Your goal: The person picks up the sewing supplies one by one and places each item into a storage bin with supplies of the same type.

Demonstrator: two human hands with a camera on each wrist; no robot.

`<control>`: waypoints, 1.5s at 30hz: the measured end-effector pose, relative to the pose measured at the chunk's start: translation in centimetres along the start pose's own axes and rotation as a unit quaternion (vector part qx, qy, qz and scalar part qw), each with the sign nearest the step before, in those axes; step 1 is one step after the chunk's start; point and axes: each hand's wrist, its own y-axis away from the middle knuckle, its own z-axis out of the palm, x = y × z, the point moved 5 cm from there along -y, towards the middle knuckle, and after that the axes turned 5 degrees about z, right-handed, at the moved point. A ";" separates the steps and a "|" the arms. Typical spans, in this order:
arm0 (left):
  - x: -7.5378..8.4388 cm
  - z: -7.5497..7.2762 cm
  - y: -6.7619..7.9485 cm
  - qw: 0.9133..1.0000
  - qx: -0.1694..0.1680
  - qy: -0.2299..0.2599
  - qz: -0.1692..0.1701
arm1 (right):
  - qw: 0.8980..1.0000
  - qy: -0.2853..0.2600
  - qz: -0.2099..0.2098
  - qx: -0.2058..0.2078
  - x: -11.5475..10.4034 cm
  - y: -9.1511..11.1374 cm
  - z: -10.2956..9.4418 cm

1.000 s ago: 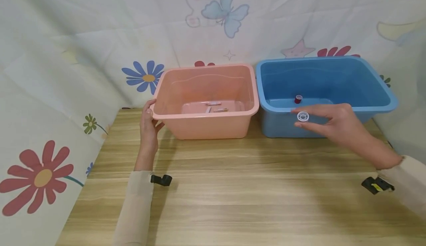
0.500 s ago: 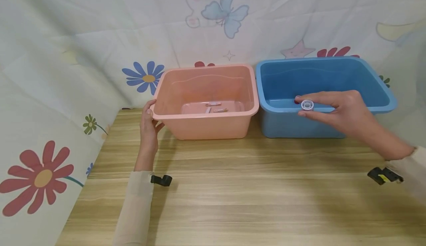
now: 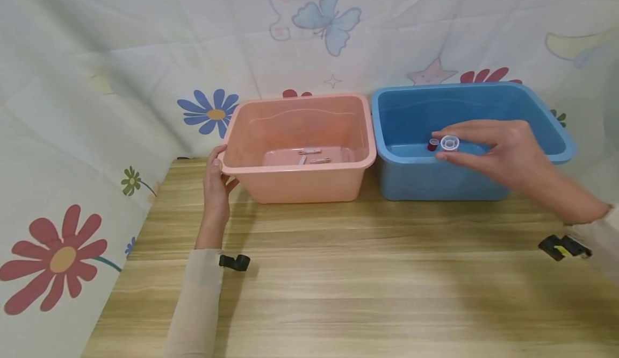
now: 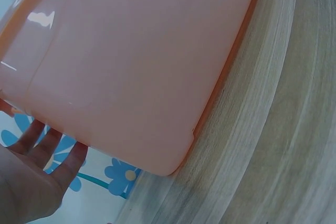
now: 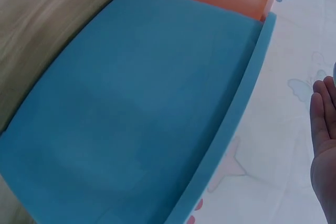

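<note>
My right hand (image 3: 503,148) pinches a small spool (image 3: 450,143) between thumb and fingertips, above the front rim of the blue tub (image 3: 445,180). The spool's round white end faces the head camera; its side is mostly hidden. On the blue tub's floor sits a dark red spool (image 3: 432,145) with a white end. At the left, my left hand (image 3: 216,191) grips the rim of the pink tub (image 3: 304,186), with fingers (image 4: 71,163) against its side in the left wrist view. Three small, narrow, pale pieces (image 3: 309,151) lie inside the pink tub, too small to identify.
Both tubs stand side by side at the back of a wood-grain table (image 3: 367,283). Behind them hangs a white cloth (image 3: 217,30) printed with flowers and a butterfly. Each sleeve carries a black wrist mount (image 3: 234,263).
My right hand has risen and moved slightly right with the spool, from in front of the blue tub to above its front rim. The left hand stays on the pink tub.
</note>
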 end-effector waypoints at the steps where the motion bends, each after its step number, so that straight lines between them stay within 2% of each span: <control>1: 0.0 0.0 0.0 1.000 0.000 -0.001 -0.001 | 1.000 0.000 0.003 0.001 0.0 -0.1 -0.1; 8: -0.2 0.0 -0.1 1.000 0.002 -0.003 -0.004 | 0.999 0.018 0.037 0.004 0.5 -0.8 -0.7; 12: -0.3 -0.1 -0.2 1.000 0.001 -0.005 -0.007 | 0.999 0.030 0.022 0.004 0.5 -1.2 -0.9; 16: -0.2 -0.2 -0.1 1.000 0.003 -0.004 -0.007 | 0.999 0.037 0.030 0.005 0.5 -1.4 -1.0; 20: -0.1 -0.1 -0.1 1.000 0.003 -0.002 -0.006 | 0.997 0.046 0.059 -0.003 0.8 -1.6 -1.0; 26: -0.1 -0.2 -0.1 1.000 0.004 -0.003 -0.005 | 0.997 0.042 0.067 -0.009 1.2 -1.4 -1.0; 37: -0.3 -0.2 -0.2 1.000 0.000 0.001 -0.006 | 0.998 0.055 0.038 -0.012 1.6 -1.9 -1.1; 41: -0.1 -0.1 -0.1 1.000 -0.001 0.002 -0.007 | 0.998 0.062 0.008 -0.006 1.8 -2.5 -1.1; 45: -0.1 -0.1 -0.2 1.000 0.002 0.004 -0.004 | 0.998 0.058 -0.001 -0.003 2.3 -3.4 -1.2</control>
